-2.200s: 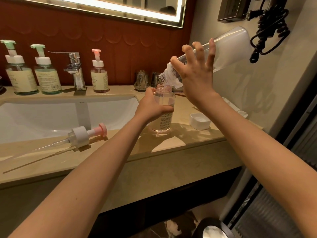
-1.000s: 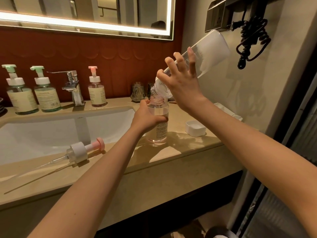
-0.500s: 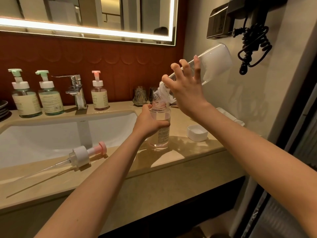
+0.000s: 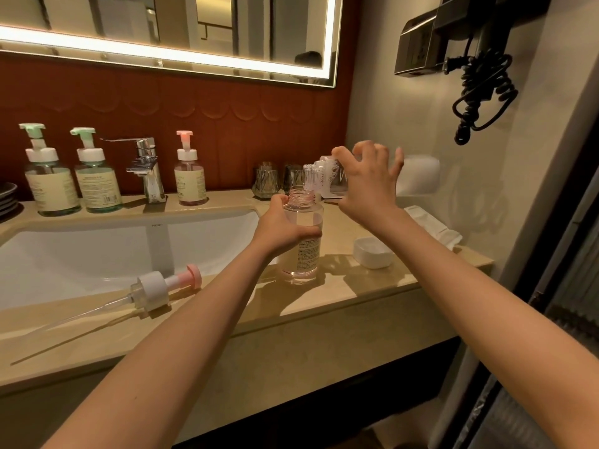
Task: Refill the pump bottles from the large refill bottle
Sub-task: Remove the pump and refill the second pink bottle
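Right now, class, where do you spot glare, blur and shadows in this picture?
Head view: the mirror's light strip glares white; the right hand and refill bottle are motion-blurred; the loose pump casts a long thin shadow on the counter.

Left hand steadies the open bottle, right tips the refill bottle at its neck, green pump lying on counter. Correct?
One error: head view shows the pump on the counter is pink, not green. Left hand, open bottle, right hand, refill bottle: as stated.
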